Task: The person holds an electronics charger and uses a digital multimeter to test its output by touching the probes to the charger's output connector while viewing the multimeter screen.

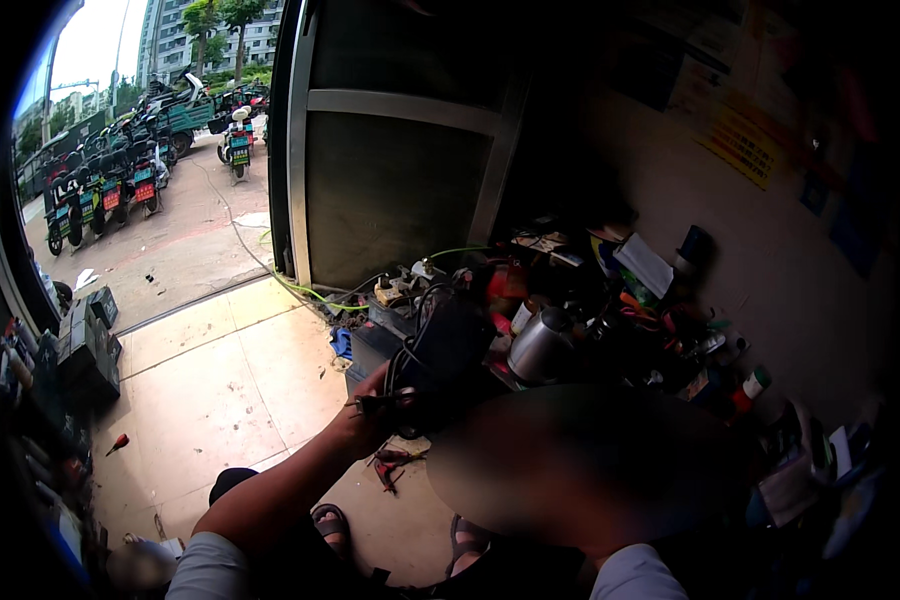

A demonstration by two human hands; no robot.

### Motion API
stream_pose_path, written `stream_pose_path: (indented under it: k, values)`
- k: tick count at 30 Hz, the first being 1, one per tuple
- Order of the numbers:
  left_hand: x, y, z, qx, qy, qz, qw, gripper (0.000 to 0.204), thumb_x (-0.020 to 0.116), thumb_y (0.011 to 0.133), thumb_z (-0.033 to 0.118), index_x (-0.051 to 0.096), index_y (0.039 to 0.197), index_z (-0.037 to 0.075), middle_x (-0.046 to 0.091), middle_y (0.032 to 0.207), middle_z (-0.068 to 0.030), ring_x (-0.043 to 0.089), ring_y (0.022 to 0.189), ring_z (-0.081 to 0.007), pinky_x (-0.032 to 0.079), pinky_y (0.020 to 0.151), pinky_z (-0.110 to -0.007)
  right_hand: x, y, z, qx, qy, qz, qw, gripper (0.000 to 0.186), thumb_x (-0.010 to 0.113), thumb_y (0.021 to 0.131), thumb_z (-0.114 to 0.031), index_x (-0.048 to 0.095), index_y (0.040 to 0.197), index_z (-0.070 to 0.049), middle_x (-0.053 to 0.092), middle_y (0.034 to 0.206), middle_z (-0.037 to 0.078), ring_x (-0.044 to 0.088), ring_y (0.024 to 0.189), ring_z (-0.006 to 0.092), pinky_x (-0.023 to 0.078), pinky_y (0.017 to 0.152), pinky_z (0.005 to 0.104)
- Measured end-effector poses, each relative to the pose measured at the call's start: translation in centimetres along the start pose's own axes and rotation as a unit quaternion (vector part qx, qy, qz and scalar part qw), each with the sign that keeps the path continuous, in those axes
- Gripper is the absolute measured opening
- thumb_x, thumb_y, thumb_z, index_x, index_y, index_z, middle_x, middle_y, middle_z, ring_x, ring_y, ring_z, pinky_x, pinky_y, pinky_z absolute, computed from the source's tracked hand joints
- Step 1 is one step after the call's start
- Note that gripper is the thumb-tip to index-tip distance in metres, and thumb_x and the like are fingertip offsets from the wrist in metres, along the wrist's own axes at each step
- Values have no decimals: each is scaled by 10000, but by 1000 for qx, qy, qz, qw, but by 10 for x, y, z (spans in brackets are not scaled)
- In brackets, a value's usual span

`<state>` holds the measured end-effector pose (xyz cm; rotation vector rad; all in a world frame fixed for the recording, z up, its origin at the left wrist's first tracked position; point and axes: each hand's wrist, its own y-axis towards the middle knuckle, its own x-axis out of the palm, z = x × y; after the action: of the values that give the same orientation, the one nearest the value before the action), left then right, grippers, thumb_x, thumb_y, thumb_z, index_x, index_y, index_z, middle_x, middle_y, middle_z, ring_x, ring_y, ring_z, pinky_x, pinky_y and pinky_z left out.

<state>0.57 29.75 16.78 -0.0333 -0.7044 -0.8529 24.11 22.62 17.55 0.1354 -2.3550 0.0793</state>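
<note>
My left hand (pixel 367 412) is closed around a looped black power cable (pixel 402 375), and a plug end sticks out beside the fingers. A dark, boxy shape (pixel 450 345) hangs against the cable loops; shadow hides what it is. Over my right hand (pixel 560 500) lies a large blurred patch, so its fingers and anything in them are hidden. Only the grey sleeve (pixel 638 575) of that arm shows plainly. Below the left hand, red-handled pliers (pixel 388 468) lie on the floor between my sandalled feet.
A silver kettle (pixel 542 345) stands among crowded clutter at the right. Battery-like dark boxes (pixel 88 345) sit by the doorway at left. A red screwdriver (pixel 118 444) lies on the tiles. Cables (pixel 310 293) cross the threshold; several parked scooters (pixel 110 185) stand outside.
</note>
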Motion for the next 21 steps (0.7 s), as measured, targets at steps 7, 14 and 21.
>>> stream_pose_path:
  k: [7, 14, 21]
  values:
    - [4, 3, -43, 82, 201, 103, 971, 904, 712, 1036, 284, 138, 1702, 75, 369, 1656, -164, 372, 1508, -239, 310, 1232, -367, 62, -12, 23, -94, -142, -5, 985, 647, 683, 1033, -450, 498, 1498, -40, 646, 1374, 74, 648, 1222, 208, 534, 1047, 370]
    - [6, 0, -48, 110, 402, 75, 906, 939, 607, 1079, 341, -46, 1696, 69, 302, 1657, -278, 352, 1540, -376, 291, 1252, -436, 53, -13, 32, -146, -179, 58, 971, 643, 658, 1016, -433, 488, 1509, -57, 590, 1418, 105, 610, 1241, 214, 515, 1050, 366]
    - [11, 1, -39, 175, 373, 43, 910, 914, 623, 1071, 322, 12, 1702, 67, 250, 1689, -268, 326, 1556, -358, 272, 1260, -426, 11, -5, 12, -126, -150, 50, 979, 745, 705, 1032, -206, 279, 1642, -229, 661, 1358, 136, 673, 1191, 298, 612, 983, 468]
